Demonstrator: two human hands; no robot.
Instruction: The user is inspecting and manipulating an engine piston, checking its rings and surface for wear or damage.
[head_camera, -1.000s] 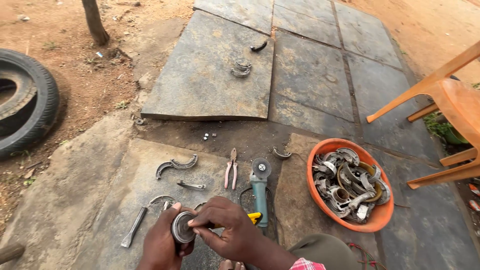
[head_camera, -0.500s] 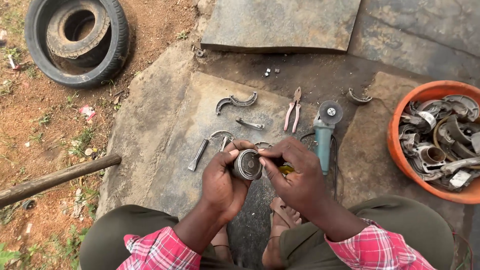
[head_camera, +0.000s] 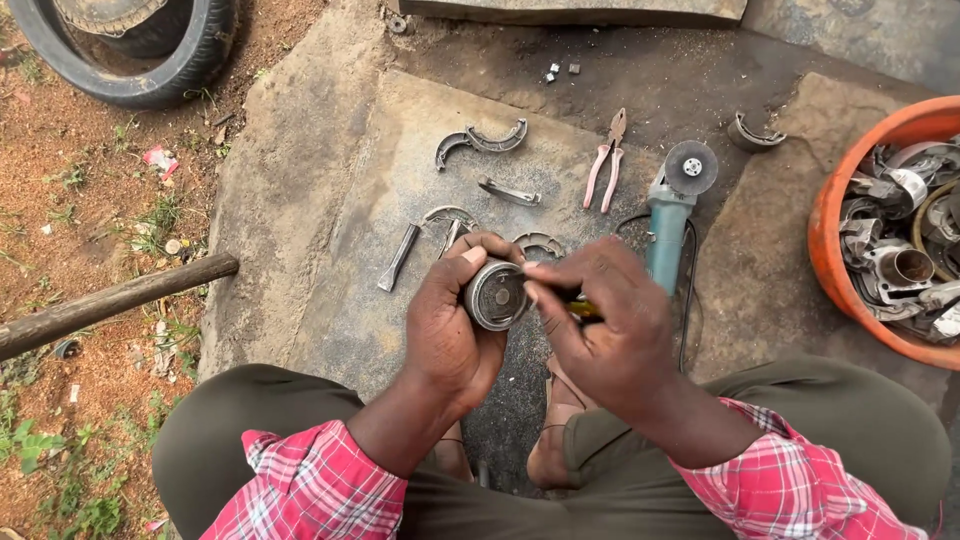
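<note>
centrally, left hand (head_camera: 452, 330) grips a round metal part (head_camera: 496, 295); right hand (head_camera: 600, 325) pinches a yellow-handled tool (head_camera: 582, 310) against it. orange basin (head_camera: 835, 250) at right holds scrap metal parts (head_camera: 905, 255).

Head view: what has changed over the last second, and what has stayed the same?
The camera tipped down, so the tyre and orange basin slid toward the frame edges and the knees came into view. The left hand still grips the round metal part; the right hand keeps its yellow-handled tool at it. The angle grinder and pliers lie unmoved.
</note>
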